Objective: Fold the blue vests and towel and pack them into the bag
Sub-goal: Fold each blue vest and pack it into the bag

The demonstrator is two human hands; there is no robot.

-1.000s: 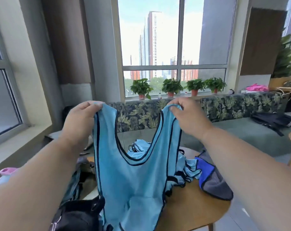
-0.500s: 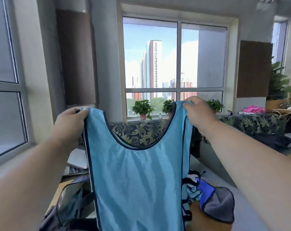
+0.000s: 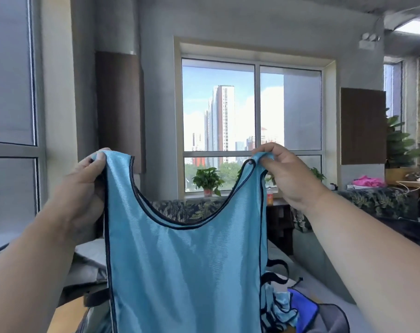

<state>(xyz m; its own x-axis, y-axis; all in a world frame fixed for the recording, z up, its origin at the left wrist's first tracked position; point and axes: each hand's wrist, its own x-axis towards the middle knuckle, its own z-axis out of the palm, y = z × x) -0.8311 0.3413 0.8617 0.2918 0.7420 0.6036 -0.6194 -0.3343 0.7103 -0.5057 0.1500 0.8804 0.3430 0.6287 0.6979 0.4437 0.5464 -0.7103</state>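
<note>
Left hand point(image 3: 84, 186): pinches the left strap of the blue vest point(image 3: 185, 272), left of the middle.
Right hand point(image 3: 288, 176): pinches the right strap, right of the middle.
Blue vest: hangs flat in the middle of the frame.
Towel point(image 3: 302, 308): blue and gray, lower right, beside more crumpled vests point(image 3: 279, 306).

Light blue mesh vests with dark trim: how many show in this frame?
2. One light blue vest hangs from the left hand and right hand; a crumpled vest lies lower right. The held one may hide others.
</note>
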